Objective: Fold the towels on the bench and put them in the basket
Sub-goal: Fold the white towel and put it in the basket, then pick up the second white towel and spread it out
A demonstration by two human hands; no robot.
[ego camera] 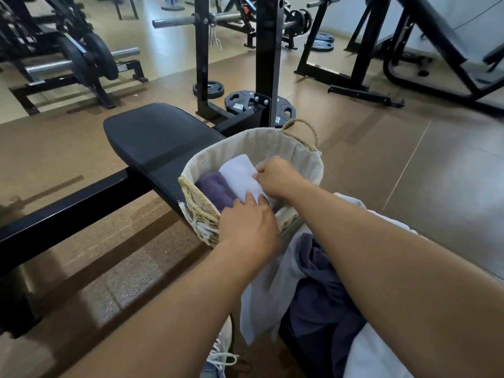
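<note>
We have both hands down in the round woven straw basket with its pale cloth lining (300, 156), which stands on the black padded gym bench (152, 135). Our left hand (249, 223) lies with straight fingers on the folded white towel (241, 174), and our right hand (276, 175) pinches that towel's far edge, settling it beside a folded purple towel (215, 188) already inside. So two towels look stowed. A crumpled dark purple towel (324, 290) and a loose white towel (268, 296) wait unfolded nearer us, so we judge the job is only partly done.
</note>
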